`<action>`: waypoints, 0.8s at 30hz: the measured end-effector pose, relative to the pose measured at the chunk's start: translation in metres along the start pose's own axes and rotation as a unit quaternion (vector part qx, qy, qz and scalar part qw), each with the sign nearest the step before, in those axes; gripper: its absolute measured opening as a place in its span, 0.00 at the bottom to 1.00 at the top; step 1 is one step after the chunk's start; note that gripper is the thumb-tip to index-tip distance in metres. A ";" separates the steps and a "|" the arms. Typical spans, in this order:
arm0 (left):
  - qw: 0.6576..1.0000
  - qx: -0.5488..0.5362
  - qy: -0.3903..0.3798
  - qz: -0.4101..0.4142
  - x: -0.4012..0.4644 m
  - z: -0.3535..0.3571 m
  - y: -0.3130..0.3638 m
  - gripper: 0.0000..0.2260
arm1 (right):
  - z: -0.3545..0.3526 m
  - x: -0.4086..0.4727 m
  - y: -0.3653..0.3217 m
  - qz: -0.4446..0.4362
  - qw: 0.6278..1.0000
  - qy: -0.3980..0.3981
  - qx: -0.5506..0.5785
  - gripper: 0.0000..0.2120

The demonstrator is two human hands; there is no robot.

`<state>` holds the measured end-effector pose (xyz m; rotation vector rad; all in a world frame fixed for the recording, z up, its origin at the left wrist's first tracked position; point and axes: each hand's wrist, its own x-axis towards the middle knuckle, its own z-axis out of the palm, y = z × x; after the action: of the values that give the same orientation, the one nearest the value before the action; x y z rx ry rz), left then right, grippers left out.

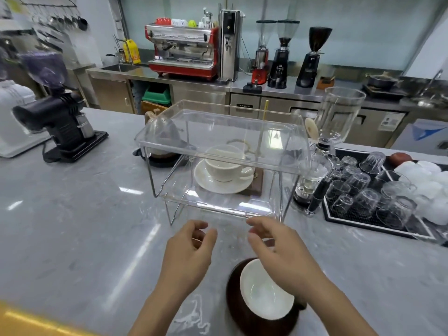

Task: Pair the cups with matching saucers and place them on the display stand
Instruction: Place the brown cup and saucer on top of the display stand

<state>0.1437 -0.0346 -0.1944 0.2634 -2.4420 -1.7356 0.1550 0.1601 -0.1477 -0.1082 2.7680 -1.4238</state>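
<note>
Hovering above the counter (72, 214), both hands hold nothing; left hand (188, 251) has fingers (201, 225) loosely curled and apart, thumb separate from them; right hand (278, 248) likewise relaxed, fingers (257, 223) slightly bent, spread, tips just beside the front edge of the display stand (218, 132); neither hand touches the stand as far as can be told.

Below the right forearm: brown cup (264, 299), white inside, standing on the counter near the person; its lower part runs out of view; whether a saucer lies under it cannot be told.

Display stand: clear plastic, two tiers on wire legs; upper tier carries nothing visible; on the lower tier a white cup (225, 163) sits upright on a white saucer (223, 183), handle toward the right.

Further out: siphon brewer (324, 151) just right of the stand; black tray (363, 221) of upturned glasses beyond it; black grinder (58, 122) on the left of the counter; red espresso machine (184, 52) and three grinders on the back bench.
</note>
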 end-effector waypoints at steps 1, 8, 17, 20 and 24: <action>1.000 -0.006 -0.003 -0.012 -0.006 0.002 -0.004 0.04 | -0.005 -0.005 0.006 0.009 1.000 0.002 0.007 0.11; 0.997 0.018 -0.052 -0.056 -0.036 0.012 -0.028 0.08 | -0.023 -0.037 0.054 0.073 0.997 0.036 0.008 0.13; 0.985 0.097 -0.115 -0.082 -0.052 0.024 -0.047 0.18 | -0.009 -0.060 0.105 0.207 0.975 0.067 0.053 0.10; 0.981 0.086 -0.131 -0.116 -0.052 0.029 -0.049 0.21 | -0.002 -0.064 0.111 0.240 0.967 0.054 0.074 0.15; 0.976 0.079 -0.147 -0.140 -0.052 0.033 -0.050 0.29 | 0.003 -0.065 0.116 0.252 0.963 0.039 0.083 0.15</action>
<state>0.1904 -0.0087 -0.2528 0.4139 -2.8847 -1.7982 0.2138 0.2295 -0.2448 0.6215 2.4511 -1.5165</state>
